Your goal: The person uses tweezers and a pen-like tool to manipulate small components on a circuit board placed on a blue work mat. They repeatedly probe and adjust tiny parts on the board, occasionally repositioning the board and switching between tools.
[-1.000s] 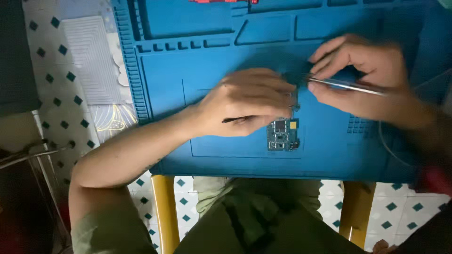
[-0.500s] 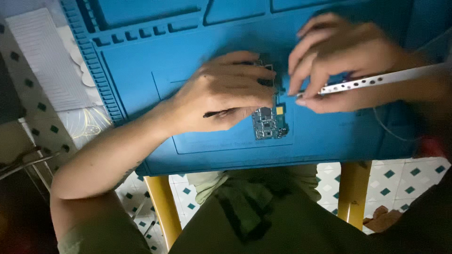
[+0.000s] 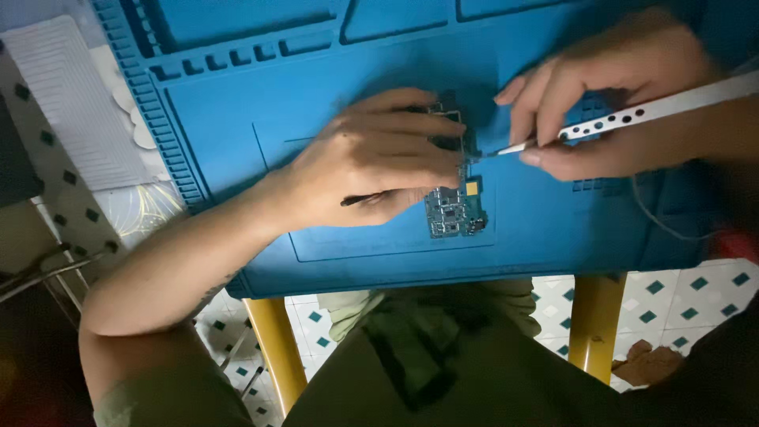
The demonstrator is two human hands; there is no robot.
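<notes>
Small circuit board point(image 3: 455, 209) flat on blue mat point(image 3: 237, 142)

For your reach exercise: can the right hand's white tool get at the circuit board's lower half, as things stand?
Probably yes: the left hand covers only the circuit board's upper part; the right hand holds the white tool beside it.

Blue work mat point(image 3: 237, 119) on yellow-legged table point(image 3: 273, 348), white floor tiles point(image 3: 696, 296) with teal diamonds
</notes>
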